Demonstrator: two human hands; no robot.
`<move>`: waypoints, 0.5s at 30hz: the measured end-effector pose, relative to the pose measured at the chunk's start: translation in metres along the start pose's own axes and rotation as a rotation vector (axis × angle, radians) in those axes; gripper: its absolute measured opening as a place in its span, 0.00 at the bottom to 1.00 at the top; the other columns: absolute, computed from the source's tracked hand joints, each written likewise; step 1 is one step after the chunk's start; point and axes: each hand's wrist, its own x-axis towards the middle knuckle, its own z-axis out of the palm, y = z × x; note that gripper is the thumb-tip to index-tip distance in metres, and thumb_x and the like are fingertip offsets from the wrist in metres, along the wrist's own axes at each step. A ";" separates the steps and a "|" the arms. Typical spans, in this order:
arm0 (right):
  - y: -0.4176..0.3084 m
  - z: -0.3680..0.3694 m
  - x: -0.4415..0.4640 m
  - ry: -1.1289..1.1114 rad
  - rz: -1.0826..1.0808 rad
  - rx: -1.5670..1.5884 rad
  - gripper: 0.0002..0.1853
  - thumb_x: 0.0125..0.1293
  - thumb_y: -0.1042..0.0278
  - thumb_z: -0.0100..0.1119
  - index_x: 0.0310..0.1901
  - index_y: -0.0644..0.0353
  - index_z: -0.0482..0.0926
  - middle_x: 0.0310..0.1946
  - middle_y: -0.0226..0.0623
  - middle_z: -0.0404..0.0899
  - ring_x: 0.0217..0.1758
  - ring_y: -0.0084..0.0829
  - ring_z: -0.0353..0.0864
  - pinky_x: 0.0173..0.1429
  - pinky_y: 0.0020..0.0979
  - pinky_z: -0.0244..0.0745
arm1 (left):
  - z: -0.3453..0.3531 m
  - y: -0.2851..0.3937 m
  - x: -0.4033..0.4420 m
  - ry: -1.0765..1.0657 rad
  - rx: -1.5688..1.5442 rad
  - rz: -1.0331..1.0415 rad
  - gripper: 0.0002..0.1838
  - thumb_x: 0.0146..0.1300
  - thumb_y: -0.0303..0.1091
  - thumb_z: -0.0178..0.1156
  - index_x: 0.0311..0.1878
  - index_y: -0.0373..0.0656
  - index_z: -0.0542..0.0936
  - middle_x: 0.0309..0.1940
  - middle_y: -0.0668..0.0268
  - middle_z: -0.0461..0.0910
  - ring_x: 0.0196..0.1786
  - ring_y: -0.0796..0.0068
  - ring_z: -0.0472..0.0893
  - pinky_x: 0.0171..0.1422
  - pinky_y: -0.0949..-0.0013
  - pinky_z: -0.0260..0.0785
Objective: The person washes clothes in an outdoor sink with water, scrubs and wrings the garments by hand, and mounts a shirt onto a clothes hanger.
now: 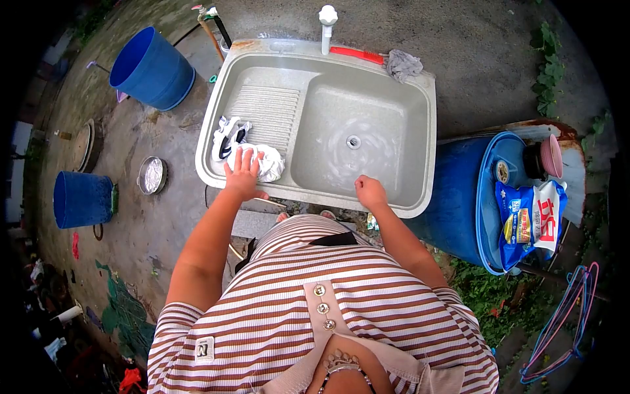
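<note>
A light stone-coloured sink (315, 194) has a ribbed washboard (266, 115) on its left and a basin with a round drain (353, 142) on its right. On the lower part of the washboard lies a wet white cloth (270, 164) with dark parts at its upper left. My left hand (244, 172) rests on the cloth's near edge, fingers spread. Over the near rim of the basin is my right hand (371, 192), its fingers curled closed; whatever they may hold is hidden. A thin layer of cloudy water swirls round the drain.
Behind the basin stand a white tap (327, 29), a red-handled tool (357, 55) and a grey rag (403, 65). At right, a blue barrel (453, 197) carries a detergent bag (531, 220) and a pink bowl (552, 157). Two blue buckets (152, 69) (82, 199) and a metal basin (153, 175) are at left.
</note>
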 end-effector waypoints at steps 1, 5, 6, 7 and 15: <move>0.000 0.001 0.000 0.000 0.000 0.000 0.13 0.68 0.57 0.53 0.43 0.54 0.82 0.38 0.48 0.85 0.44 0.52 0.83 0.47 0.48 0.77 | 0.000 0.000 0.000 -0.004 0.000 -0.001 0.75 0.36 0.63 0.79 0.82 0.61 0.38 0.82 0.59 0.38 0.83 0.49 0.30 0.76 0.26 0.43; 0.000 0.000 0.000 0.007 -0.005 -0.004 0.13 0.68 0.57 0.53 0.43 0.54 0.83 0.38 0.47 0.85 0.44 0.52 0.83 0.47 0.48 0.77 | 0.000 0.000 0.000 -0.003 -0.001 0.001 0.75 0.36 0.63 0.79 0.82 0.61 0.38 0.82 0.59 0.37 0.83 0.49 0.29 0.76 0.26 0.42; -0.001 -0.001 -0.001 0.005 -0.004 -0.004 0.13 0.68 0.57 0.53 0.43 0.54 0.83 0.38 0.47 0.85 0.44 0.52 0.83 0.47 0.48 0.77 | 0.000 0.000 0.000 -0.005 -0.004 0.000 0.76 0.35 0.63 0.79 0.82 0.61 0.38 0.82 0.59 0.37 0.83 0.49 0.29 0.76 0.26 0.42; -0.001 -0.001 -0.001 0.005 -0.004 -0.004 0.13 0.68 0.57 0.53 0.43 0.54 0.83 0.38 0.47 0.85 0.44 0.52 0.83 0.47 0.48 0.77 | -0.001 0.000 0.000 -0.007 -0.007 -0.001 0.76 0.35 0.63 0.79 0.82 0.61 0.38 0.82 0.58 0.37 0.83 0.49 0.29 0.76 0.26 0.42; 0.000 0.000 -0.001 0.029 -0.014 0.002 0.13 0.67 0.56 0.53 0.42 0.53 0.83 0.37 0.48 0.84 0.43 0.52 0.83 0.47 0.48 0.77 | -0.002 0.001 -0.001 -0.005 -0.020 -0.002 0.75 0.35 0.63 0.80 0.82 0.60 0.39 0.82 0.58 0.37 0.83 0.49 0.29 0.76 0.26 0.42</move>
